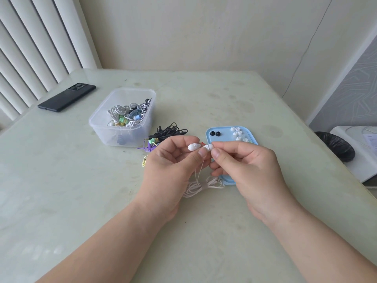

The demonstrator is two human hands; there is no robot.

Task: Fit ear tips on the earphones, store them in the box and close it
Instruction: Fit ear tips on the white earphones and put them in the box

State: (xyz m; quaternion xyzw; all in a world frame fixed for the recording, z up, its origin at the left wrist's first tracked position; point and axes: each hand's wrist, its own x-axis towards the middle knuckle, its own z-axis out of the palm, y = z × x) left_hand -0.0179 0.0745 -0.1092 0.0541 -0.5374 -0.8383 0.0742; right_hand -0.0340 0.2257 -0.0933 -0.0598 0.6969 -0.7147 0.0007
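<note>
Earphones [201,147], white, held above tabletop [81,190] | one bud pinched by left hand [171,166], other pinched by right hand [244,162] | coiled cable [204,185] below | judged light, small, slippery: rigid shell to be gripped, never the thin cable.

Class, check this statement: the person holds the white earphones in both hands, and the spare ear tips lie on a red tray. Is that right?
No: the head view shows a light blue tray, not red. Otherwise right: the left hand and right hand hold the white earphones, and the ear tips lie on it.
</note>
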